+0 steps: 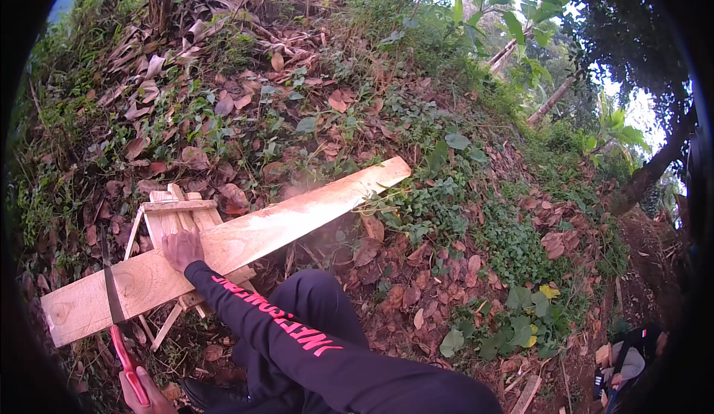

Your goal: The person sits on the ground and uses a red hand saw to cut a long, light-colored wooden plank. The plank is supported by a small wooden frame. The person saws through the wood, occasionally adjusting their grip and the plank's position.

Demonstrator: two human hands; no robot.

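A long pale wooden plank (290,224) lies slanted across a rough stand of nailed boards (181,206). Pressed down on its far edge is my right hand (182,249), fingers closed over the wood. Low at the left, my left hand (149,398) grips the red handle of a handsaw (113,295). The saw's dark blade crosses the plank near its left end, beside a knot. How deep the teeth sit in the wood I cannot tell.
My bent knee (312,295) is close to the plank's near side. Dry leaves and green creepers cover the slope around. A loose wood strip (526,395) lies at the lower right, near a grey and black bundle (628,366) I cannot make out. A tree trunk (654,165) leans at the right.
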